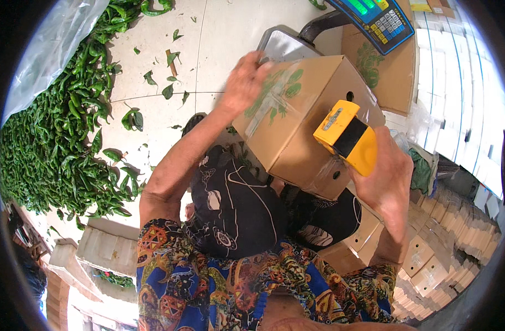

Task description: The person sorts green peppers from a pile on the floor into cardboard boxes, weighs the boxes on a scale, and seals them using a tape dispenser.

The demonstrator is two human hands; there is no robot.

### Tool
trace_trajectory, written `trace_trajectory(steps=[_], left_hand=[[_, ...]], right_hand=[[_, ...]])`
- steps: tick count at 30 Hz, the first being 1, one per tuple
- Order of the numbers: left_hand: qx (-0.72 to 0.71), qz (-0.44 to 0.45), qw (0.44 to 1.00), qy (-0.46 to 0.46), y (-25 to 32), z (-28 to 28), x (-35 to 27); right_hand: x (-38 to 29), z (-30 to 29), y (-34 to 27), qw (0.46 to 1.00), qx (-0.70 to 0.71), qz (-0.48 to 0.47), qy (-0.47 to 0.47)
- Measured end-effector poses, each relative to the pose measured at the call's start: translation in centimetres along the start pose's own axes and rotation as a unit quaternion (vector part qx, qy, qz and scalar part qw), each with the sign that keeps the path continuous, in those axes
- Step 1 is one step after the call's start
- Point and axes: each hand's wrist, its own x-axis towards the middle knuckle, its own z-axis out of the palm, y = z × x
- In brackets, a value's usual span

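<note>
A cardboard box [294, 136], printed with green vegetables and taped with clear tape, sits tilted in front of my knees. My left hand [247, 80] is at the box's far left corner, its fingers curled over the edge and slightly blurred. In my right hand [383, 169] is a yellow hand-held tool [345, 134] with a black band and a small metal plate. It overlaps the box's right side, between two round holes; whether it touches the cardboard is hard to tell.
A platform scale [287, 45] with a lit display [372, 20] stands beyond the box. Green peppers [58, 153] are heaped on the left under plastic sheeting [54, 49]. Flattened cartons [459, 231] are stacked at lower right, foam boxes [107, 248] at lower left. Loose leaves litter the tiled floor [223, 41].
</note>
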Motion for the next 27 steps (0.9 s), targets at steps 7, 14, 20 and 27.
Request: trace_trajectory(steps=[7, 14, 20, 27], left_hand=[[-0.055, 0.000, 0.998, -0.033, -1.0, 5.7, 1.0], [0.088, -0.083, 0.992, -0.041, -5.9, 3.5, 0.9], [-0.095, 0.089, 0.990, -0.062, 14.2, 1.7, 0.4], [0.154, 0.270, 0.949, -0.053, 14.3, 1.5, 0.6]], right_hand=[[-0.3, -0.1, 0.2, 0.999, 0.032, -0.011, 0.026], [-0.2, 0.5, 0.5, 0.998, 0.031, -0.039, 0.030], [-0.6, 0.3, 1.5, 0.997, 0.051, -0.034, 0.036], [-0.9, 1.4, 3.2, 0.991, 0.024, -0.100, 0.082]])
